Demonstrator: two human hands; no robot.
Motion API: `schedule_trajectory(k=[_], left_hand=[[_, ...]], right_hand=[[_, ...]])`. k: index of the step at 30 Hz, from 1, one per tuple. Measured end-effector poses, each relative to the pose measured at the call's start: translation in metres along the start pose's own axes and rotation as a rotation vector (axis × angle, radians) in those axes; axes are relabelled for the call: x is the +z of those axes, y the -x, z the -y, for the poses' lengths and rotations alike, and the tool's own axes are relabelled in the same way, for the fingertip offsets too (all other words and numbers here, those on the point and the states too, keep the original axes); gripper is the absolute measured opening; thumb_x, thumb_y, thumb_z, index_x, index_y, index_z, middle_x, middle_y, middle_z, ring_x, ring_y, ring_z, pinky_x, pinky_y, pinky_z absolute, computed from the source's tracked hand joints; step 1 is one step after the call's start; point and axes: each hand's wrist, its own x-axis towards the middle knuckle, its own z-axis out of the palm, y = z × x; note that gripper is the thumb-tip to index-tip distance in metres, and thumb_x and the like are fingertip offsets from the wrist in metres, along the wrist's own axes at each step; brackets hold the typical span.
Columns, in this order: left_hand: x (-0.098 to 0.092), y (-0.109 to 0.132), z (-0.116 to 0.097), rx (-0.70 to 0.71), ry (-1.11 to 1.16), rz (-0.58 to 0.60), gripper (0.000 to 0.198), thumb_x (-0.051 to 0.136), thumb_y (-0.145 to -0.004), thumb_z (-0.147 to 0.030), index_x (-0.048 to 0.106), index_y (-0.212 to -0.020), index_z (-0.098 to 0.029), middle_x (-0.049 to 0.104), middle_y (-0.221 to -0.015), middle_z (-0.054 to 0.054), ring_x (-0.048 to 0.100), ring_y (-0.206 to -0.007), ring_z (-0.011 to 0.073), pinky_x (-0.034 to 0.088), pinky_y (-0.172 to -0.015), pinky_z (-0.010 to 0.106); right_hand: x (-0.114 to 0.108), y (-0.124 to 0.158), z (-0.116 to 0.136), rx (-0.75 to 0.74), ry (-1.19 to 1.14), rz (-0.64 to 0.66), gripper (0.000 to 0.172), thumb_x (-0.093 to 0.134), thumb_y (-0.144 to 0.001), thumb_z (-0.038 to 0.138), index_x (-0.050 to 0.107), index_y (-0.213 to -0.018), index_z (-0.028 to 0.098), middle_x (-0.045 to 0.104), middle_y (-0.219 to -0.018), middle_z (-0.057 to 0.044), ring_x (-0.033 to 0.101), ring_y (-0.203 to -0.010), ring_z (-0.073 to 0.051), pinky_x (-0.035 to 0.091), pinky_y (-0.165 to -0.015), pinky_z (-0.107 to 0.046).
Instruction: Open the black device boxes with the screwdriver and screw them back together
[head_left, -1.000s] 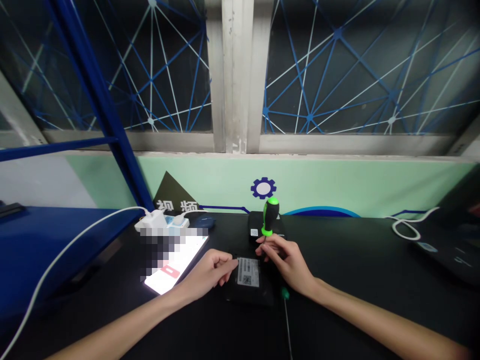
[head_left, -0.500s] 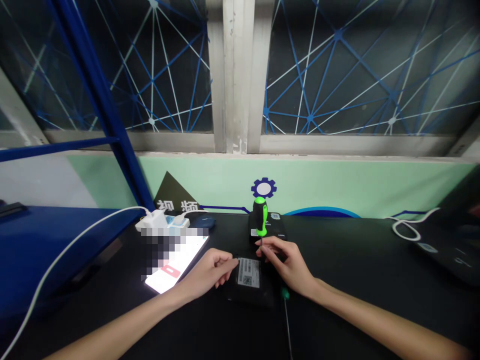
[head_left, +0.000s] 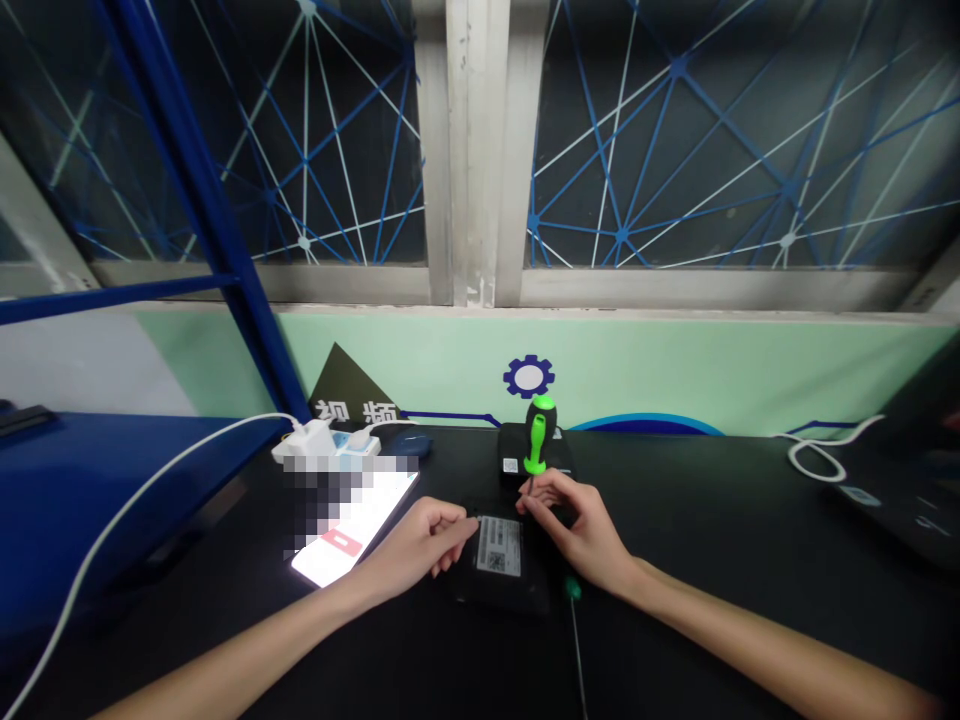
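A black box-shaped device (head_left: 525,592) with a white barcode label (head_left: 499,546) lies flat on the dark table in front of me. My left hand (head_left: 435,537) is closed at its left edge, thumb tip on top beside the label, fingers curled against the side. Between thumb and fingers, my right hand (head_left: 574,515) pinches the shaft of a black and green screwdriver (head_left: 538,437). The screwdriver stands nearly upright, handle up, over the device's far right corner. Its tip is hidden by my fingers.
Left of my left hand lies a lit phone (head_left: 352,535), partly pixelated. Behind it sits a white power strip (head_left: 352,448) with plugs. Another black box (head_left: 517,440) stands at the back. A green-ended tool (head_left: 573,588) lies right of the device; a dark device (head_left: 892,510) is far right.
The screwdriver's handle has shifted slightly right and turned, showing its green strip toward me. My right fingers have moved a little with it; my left hand stays put.
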Motion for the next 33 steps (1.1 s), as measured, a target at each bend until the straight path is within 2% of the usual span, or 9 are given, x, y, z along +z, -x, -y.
schedule_trajectory(k=[6, 13, 19, 28, 33], left_hand=[[0.0006, 0.0011, -0.0011, -0.008, -0.004, 0.006, 0.047, 0.057, -0.091, -0.051, 0.051, -0.060, -0.017, 0.051, -0.055, -0.003, 0.048, -0.051, 0.0096, 0.034, -0.048, 0.019], [0.0006, 0.0011, 0.0015, 0.006, 0.001, 0.019, 0.046, 0.058, -0.091, -0.051, 0.052, -0.061, -0.016, 0.051, -0.057, -0.003, 0.049, -0.052, 0.0103, 0.034, -0.048, 0.020], [0.0002, -0.0010, -0.0006, -0.007, 0.004, 0.011, 0.048, 0.059, -0.089, -0.053, 0.051, -0.060, -0.017, 0.051, -0.055, -0.003, 0.048, -0.051, 0.0104, 0.033, -0.047, 0.020], [0.0002, -0.0001, -0.0007, -0.006, 0.001, 0.018, 0.048, 0.058, -0.090, -0.054, 0.050, -0.060, -0.017, 0.051, -0.056, -0.003, 0.048, -0.051, 0.0102, 0.034, -0.048, 0.020], [0.0003, -0.0003, -0.0003, -0.006, -0.007, 0.020, 0.049, 0.057, -0.091, -0.055, 0.050, -0.060, -0.017, 0.051, -0.055, -0.003, 0.048, -0.050, 0.0098, 0.033, -0.048, 0.020]], right_hand=[[-0.0003, -0.0001, -0.0008, -0.004, 0.029, -0.015, 0.013, 0.059, -0.097, 0.033, 0.063, -0.098, 0.021, 0.073, -0.088, -0.006, 0.071, -0.079, -0.019, 0.057, -0.076, -0.031], [0.0013, -0.0007, 0.0005, -0.004, 0.069, -0.041, 0.014, 0.062, -0.095, 0.033, 0.063, -0.092, 0.020, 0.072, -0.087, -0.006, 0.068, -0.073, -0.018, 0.056, -0.071, -0.031], [-0.0002, -0.0009, 0.0038, -0.017, 0.044, -0.017, 0.013, 0.056, -0.099, 0.032, 0.060, -0.101, 0.020, 0.072, -0.087, -0.005, 0.068, -0.076, -0.018, 0.054, -0.073, -0.030], [-0.0005, -0.0024, 0.0029, -0.009, 0.090, -0.011, 0.019, 0.054, -0.100, 0.037, 0.064, -0.100, 0.020, 0.073, -0.087, -0.006, 0.069, -0.077, -0.019, 0.053, -0.074, -0.031], [-0.0019, -0.0026, 0.0051, -0.018, 0.096, -0.008, 0.024, 0.050, -0.102, 0.038, 0.065, -0.101, 0.020, 0.074, -0.088, -0.006, 0.069, -0.081, -0.020, 0.053, -0.080, -0.033]])
